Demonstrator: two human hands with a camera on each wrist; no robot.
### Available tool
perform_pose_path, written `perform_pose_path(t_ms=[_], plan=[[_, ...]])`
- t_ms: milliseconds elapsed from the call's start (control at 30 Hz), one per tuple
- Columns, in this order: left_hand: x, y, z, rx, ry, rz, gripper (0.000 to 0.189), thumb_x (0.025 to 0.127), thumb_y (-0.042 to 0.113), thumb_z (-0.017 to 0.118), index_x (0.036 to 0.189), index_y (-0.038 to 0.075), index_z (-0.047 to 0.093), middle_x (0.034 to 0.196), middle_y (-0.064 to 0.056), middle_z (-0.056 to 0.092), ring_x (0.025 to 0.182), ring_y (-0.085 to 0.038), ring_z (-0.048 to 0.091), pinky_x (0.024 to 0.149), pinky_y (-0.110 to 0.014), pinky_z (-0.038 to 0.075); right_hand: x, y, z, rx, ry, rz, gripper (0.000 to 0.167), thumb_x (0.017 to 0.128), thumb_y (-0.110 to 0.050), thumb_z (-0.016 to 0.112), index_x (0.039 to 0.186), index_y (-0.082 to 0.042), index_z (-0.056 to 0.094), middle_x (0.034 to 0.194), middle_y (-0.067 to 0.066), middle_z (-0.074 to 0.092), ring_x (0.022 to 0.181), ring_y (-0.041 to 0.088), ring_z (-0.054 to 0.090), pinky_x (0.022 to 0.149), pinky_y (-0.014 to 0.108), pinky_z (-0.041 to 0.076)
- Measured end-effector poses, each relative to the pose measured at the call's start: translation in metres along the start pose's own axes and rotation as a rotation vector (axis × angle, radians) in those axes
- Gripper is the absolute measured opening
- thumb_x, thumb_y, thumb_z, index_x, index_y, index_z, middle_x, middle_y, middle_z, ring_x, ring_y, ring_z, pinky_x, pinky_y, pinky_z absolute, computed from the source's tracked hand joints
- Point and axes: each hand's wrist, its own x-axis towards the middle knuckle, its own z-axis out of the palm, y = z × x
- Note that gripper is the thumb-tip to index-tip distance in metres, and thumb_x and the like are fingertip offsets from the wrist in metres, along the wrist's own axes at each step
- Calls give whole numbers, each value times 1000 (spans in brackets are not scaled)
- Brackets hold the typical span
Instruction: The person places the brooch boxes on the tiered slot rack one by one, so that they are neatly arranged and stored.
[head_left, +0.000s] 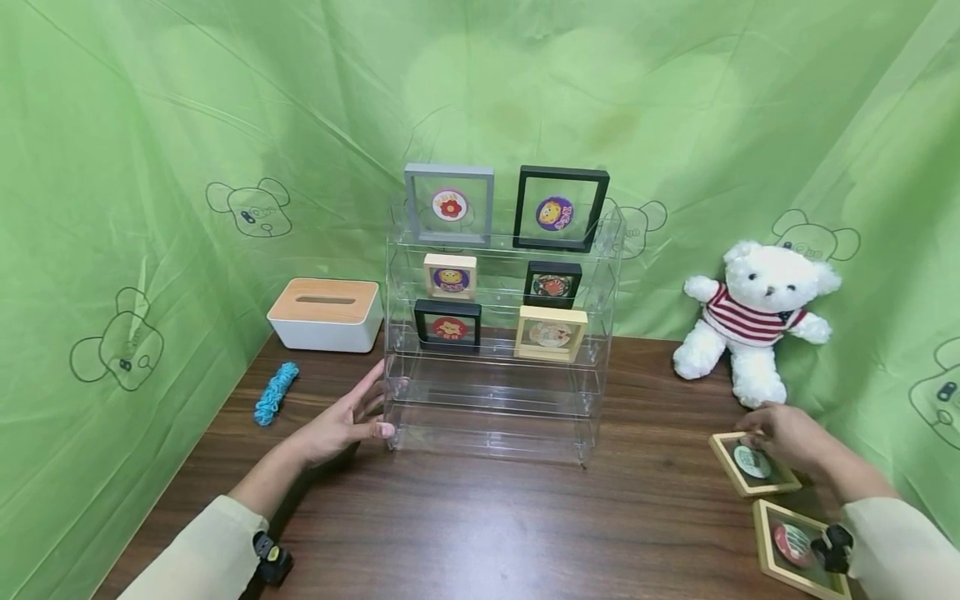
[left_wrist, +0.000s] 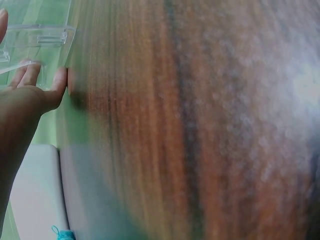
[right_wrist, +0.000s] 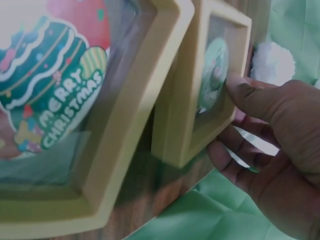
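My left hand (head_left: 341, 425) rests against the left side of a clear tiered acrylic display rack (head_left: 487, 437), fingers spread behind the edge and thumb toward the front. At the right, my right hand (head_left: 798, 437) grips a light-yellow frame (head_left: 726, 463) with a round pale-green badge (head_left: 752, 461) inside. In the right wrist view, the thumb (right_wrist: 250, 95) presses its front while the other fingers curl at its lower edge. Nearer me lies a second light-yellow frame (right_wrist: 125, 130), its round badge (right_wrist: 55, 85) reading Merry Christmas; the right wrist partly covers it in the head view.
Several framed badges, such as a grey frame (head_left: 486, 204) and a black frame (head_left: 561, 245), stand on the rack's upper tiers. A white tissue box (head_left: 326, 335) and blue cord (head_left: 276, 393) sit left. A white teddy bear (head_left: 757, 321) sits back right, before green curtains (head_left: 525, 75).
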Motion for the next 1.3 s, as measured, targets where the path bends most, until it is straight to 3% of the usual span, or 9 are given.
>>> perform_pose_path(t_ms=[100, 300, 533, 700, 867, 1067, 1300], plan=[[0, -1, 0, -1, -1, 3, 115, 104, 7, 76, 179, 29, -8, 185, -25, -8, 167, -61, 3, 130, -68, 22, 0, 0, 0, 29, -30, 71, 9, 89, -7, 89, 93, -10, 82, 82, -5, 73, 74, 5, 62, 68, 35, 57], [1, -3, -1, -3, -5, 9, 115, 104, 7, 75, 179, 31, -7, 186, -24, -8, 168, -60, 3, 130, -69, 22, -5, 1, 3, 52, -20, 95, 12, 93, -7, 86, 90, -15, 77, 82, -8, 67, 76, -4, 54, 67, 32, 51], [2, -2, -2, -7, -18, 11, 114, 104, 6, 75, 179, 32, -7, 186, -23, -5, 168, -59, 4, 130, -66, 25, -10, 2, 2, 103, 4, 109, 11, 96, -8, 83, 93, -14, 75, 85, -7, 70, 79, -8, 54, 68, 31, 52], [2, -2, -2, 7, -7, -4, 114, 104, 7, 75, 179, 33, -8, 186, -22, -10, 168, -59, 3, 130, -69, 22, -11, 0, -7, 153, -51, 187, 5, 103, -13, 78, 100, -11, 74, 93, 1, 75, 81, -3, 59, 69, 30, 53], [1, -4, -2, 8, -11, -3, 114, 104, 6, 75, 179, 34, -8, 186, -23, -9, 168, -60, 3, 130, -72, 19, -15, -4, -8, 303, -105, 264, 12, 107, -13, 72, 111, -1, 72, 97, 8, 76, 77, 0, 64, 62, 30, 61], [1, -5, -2, 4, -17, 10, 114, 105, 7, 75, 179, 34, -8, 185, -27, -5, 167, -61, 3, 130, -74, 18, -19, -5, -8, 446, -96, 271, 23, 106, -6, 72, 123, 9, 70, 101, 15, 77, 78, 2, 67, 62, 35, 66], [0, -5, -3, 25, -6, -1, 114, 105, 8, 75, 179, 34, -8, 184, -28, -7, 166, -63, 2, 129, -75, 18, -21, -5, -11, 571, -84, 268, 32, 102, -1, 75, 128, 15, 67, 98, 10, 79, 77, 7, 72, 65, 35, 67]])
